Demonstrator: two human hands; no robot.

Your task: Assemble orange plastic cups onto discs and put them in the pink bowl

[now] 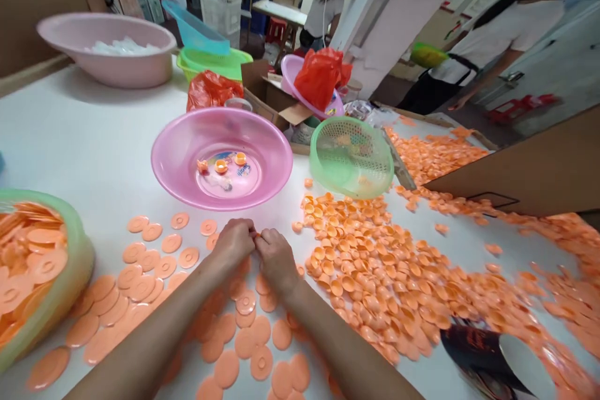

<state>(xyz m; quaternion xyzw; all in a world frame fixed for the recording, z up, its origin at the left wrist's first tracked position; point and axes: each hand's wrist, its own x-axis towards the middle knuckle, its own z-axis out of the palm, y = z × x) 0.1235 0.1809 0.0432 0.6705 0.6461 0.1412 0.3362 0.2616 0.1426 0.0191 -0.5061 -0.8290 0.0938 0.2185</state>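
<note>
My left hand [235, 239] and my right hand [275, 256] meet just in front of the pink basin, fingertips pinched together. A bit of orange shows between them, apparently a small plastic piece; its shape is hidden by the fingers. Flat round orange discs [227, 367] lie scattered under and around my forearms. Right of my right hand spreads a heap of small orange plastic cups [375, 269]. Inside the pink basin [274, 159] sit a few small orange pieces [220, 166].
A green basket [80, 262] full of orange discs stands at the left edge. A tilted green colander [323, 165] is beyond the cups. A dark printed cup [473, 350] lies at lower right. Cardboard [529, 156] borders the right. Another person [492, 44] stands beyond the table.
</note>
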